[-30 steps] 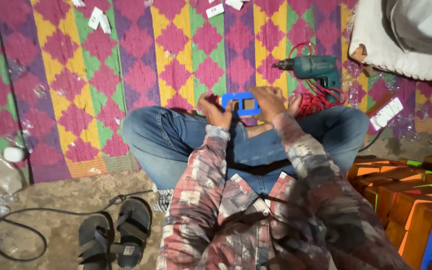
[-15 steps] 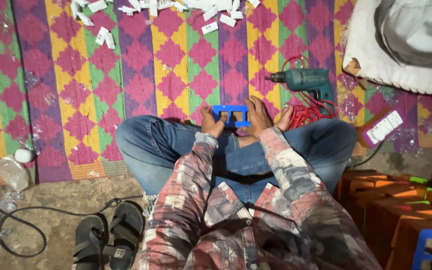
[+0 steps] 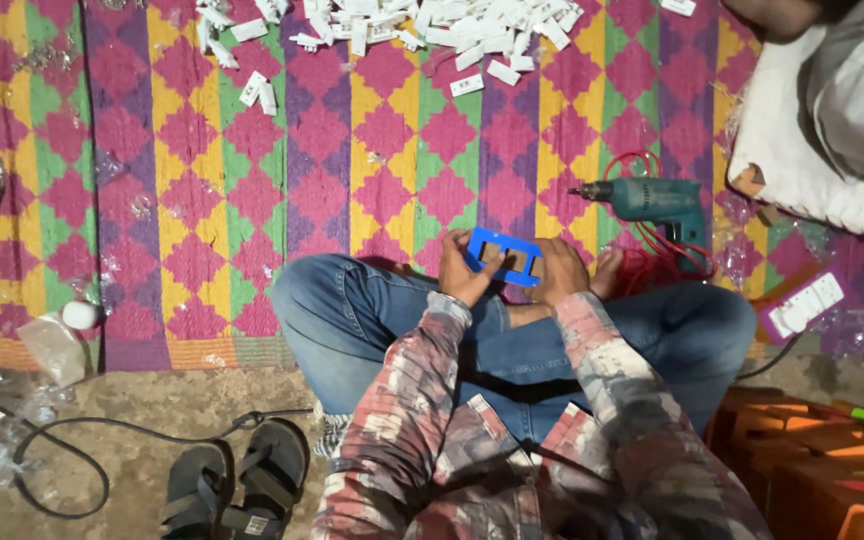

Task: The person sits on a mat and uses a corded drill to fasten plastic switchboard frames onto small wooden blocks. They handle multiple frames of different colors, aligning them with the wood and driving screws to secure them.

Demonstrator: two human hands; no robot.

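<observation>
A flat blue plastic frame with rectangular openings (image 3: 503,256) sits between both hands above the crossed legs. The left hand (image 3: 466,270) and right hand (image 3: 559,272) pinch its ends, fingers curled around it.

Head camera looks steeply down

Crumpled clear plastic bag (image 3: 52,345) lies at the left edge of the woven mat (image 3: 252,180), with a small white round piece beside it. No labels, signs or screens can be made out on or around the mat.
</observation>
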